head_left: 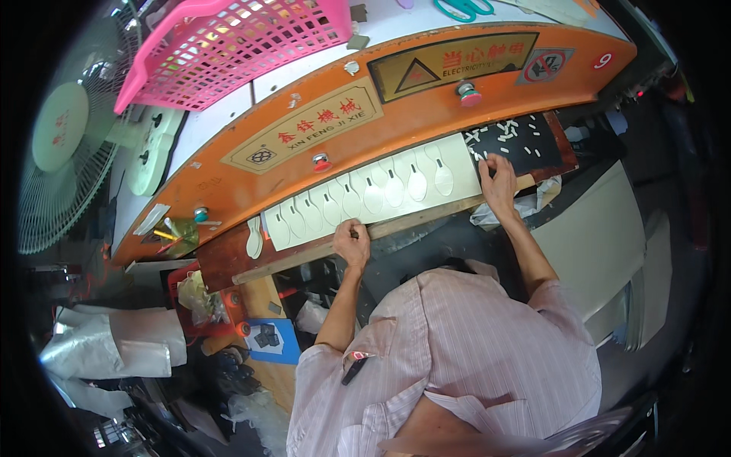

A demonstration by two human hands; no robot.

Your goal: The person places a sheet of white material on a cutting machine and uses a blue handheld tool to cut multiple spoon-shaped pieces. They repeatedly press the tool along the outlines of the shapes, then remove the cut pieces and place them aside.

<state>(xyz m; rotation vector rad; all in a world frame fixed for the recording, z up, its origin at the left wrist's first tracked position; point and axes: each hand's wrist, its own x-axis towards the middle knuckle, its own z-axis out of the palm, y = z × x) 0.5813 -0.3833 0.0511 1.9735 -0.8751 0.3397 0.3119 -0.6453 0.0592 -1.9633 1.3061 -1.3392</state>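
Observation:
A long cream sheet (304, 236) lies on the work board, bearing a row of several rounded, paddle-like outlines, most with a small dark mark. My left hand (352, 242) rests at the sheet's near edge with its fingers curled together; whatever they may hold is too small to make out. At the sheet's right end, my right hand (499, 184) has its fingers bent and drawn together beside a black pad (544, 152). Small white strips (505, 131) are scattered over that pad. Left of the sheet sits a small stack of paddle-shaped pieces (254, 238).
Behind the board runs an orange machine beam (304, 126) with red push buttons (321, 162) and a green knob (201, 215). Beyond it stand a pink basket (228, 76), teal scissors (464, 9) and a fan (61, 126). Large grey sheets (586, 244) lie at right.

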